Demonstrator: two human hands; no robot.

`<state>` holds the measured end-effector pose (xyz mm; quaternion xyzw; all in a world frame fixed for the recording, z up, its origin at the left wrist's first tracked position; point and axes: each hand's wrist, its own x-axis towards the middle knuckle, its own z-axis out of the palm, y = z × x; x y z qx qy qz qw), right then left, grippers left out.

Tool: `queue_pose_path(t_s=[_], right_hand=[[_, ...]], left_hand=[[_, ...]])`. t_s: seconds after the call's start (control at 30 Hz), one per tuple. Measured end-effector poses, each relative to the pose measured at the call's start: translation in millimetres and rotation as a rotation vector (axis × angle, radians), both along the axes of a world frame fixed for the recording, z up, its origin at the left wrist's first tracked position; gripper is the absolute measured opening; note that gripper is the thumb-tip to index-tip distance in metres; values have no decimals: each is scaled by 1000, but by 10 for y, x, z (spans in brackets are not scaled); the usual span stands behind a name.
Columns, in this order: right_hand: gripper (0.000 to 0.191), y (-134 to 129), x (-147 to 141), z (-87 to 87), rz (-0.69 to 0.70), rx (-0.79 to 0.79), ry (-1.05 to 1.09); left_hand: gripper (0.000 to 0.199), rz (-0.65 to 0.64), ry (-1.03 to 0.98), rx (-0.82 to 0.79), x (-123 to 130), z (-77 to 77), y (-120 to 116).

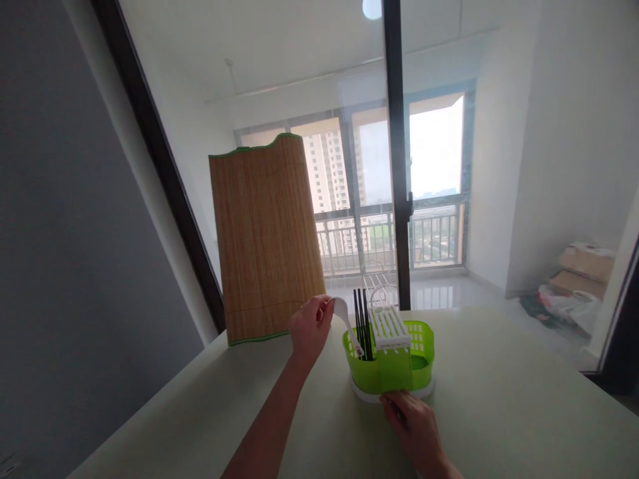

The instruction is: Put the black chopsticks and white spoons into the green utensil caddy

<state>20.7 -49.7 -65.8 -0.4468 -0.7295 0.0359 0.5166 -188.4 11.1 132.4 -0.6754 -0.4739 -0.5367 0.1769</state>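
Observation:
A green basket (394, 372) with a white base stands on the pale table, and a white slatted rack (389, 327) sits over its middle. Several black chopsticks (363, 319) stand upright in its left compartment. My left hand (312, 322) pinches one end of a white spoon (347, 319), which slants down over the left compartment with its other end beside the chopsticks. At the front of the basket, my right hand (412, 422) has its fingers curled against the white base, near its lower edge.
A bamboo mat (267, 239) with green edging stands upright on the table (489, 392) behind my left hand. Beyond the table are a dark-framed glass door (397, 153) and a wire rack (380, 286). Cardboard boxes (586, 263) and bags lie on the floor at right.

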Motion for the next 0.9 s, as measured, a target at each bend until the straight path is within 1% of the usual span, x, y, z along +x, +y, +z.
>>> queue_pose_path(t_s=[0.07,0.17,0.3,0.37,0.53,0.73,0.83,0.9], right_hand=[[25,7,3,0,-5,12,-29],[26,44,9,-23,-4,40,-52],[26,69,11,-35,1,47,-80],[27,60,9,-24,-1,32,-87],[26,43,8,19,0,38,-57],[25,34,-1,30,-4,8,-4],[27,56,12,7,-5,-11,94],[31,88,40,4,-20,-55,205]], left_hand=[[30,3,44,-46,70,-55,188],[29,15,115,-157,162,-226,353],[34,68,163,-403,222,-454,413],[36,74,165,-466,234,-532,422],[33,62,180,-516,258,-627,436],[33,66,177,-537,242,-626,419],[35,74,113,-489,225,-651,310],[34,75,4,-450,248,-729,161]])
